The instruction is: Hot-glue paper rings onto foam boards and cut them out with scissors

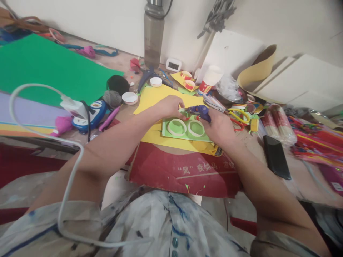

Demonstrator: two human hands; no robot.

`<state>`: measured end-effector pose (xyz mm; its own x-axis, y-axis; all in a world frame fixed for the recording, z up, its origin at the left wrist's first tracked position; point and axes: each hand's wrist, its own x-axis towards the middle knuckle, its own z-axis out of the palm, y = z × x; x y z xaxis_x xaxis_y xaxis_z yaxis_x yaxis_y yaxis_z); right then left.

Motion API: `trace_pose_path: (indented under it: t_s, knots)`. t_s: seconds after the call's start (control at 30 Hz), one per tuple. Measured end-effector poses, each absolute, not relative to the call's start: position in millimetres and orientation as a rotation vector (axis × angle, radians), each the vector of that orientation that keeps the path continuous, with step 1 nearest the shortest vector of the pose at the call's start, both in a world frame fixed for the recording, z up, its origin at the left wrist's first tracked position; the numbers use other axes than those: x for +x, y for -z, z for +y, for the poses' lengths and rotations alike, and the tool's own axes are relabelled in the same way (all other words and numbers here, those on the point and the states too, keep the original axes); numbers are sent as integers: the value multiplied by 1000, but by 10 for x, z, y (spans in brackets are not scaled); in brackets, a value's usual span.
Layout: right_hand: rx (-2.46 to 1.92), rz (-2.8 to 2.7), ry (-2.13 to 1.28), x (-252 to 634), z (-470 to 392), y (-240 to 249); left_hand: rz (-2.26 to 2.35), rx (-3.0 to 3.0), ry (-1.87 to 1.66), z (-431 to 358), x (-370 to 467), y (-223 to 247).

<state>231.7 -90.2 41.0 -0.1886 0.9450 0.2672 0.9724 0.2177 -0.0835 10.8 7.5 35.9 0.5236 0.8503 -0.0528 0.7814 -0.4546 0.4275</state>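
Head camera view: the largest thing I can see is a bright green flat sheet (53,67), cut off at the left edge. Next comes a dark red printed cardboard piece (182,171) at the near side of the table; its white lettering runs out of sight by the right forearm. Yellow paper (160,95) lies beyond and over it, partly hidden by my left arm. Behind stands a tall grey translucent bottle (154,39), its top cropped by the frame. A black glossy phone (277,157) lies well to the right.

On the yellow paper rests a small light-green rectangular sheet (167,132), carrying two pale round rings, a left one (177,127) and a right one (195,128), side by side. My right hand (221,130) is closed around a dark blue tool (202,111) that points left above the rings; its tip is too blurred for me to read. My left hand (173,106) has its fingers curled near that tip, at the far edge of the light-green sheet. Something small, red and green shows between the hands, but I can't make out its shape, nor tell whether the left fingers pinch it.
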Motion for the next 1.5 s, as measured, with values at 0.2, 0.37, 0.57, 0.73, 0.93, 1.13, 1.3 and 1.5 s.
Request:
trace_pose_path:
  t_s: [0.2, 0.37, 0.57, 0.73, 0.93, 1.13, 1.3, 1.5]
  knots:
    - [-1881, -2252, 180, 2349, -993, -505, 1359, 2347, -243, 32, 101, -395]
    - [-1907, -2262, 212, 2298, -1050, -564, 1346, 2347, -247, 27, 97, -402]
    - [-1883, -2252, 192, 2262, -1018, -526, 1333, 2350, -249, 72, 105, -359]
    - [-1832, -2223, 193, 2305, -976, -475, 1317, 2357, -244, 64, 101, -364]
    - [-1837, -2195, 160, 2329, -982, -446, 1332, 2369, -228, 54, 103, -363]
    - [-1808, -2165, 147, 2351, -969, -400, 1373, 2297, -244, -6, 101, -409]
    - [-1825, -2153, 148, 2339, -948, -378, 1380, 2295, -250, 7, 103, -398]
    - [-1767, -2126, 87, 2304, -892, -293, 1363, 2306, -276, 61, 95, -341]
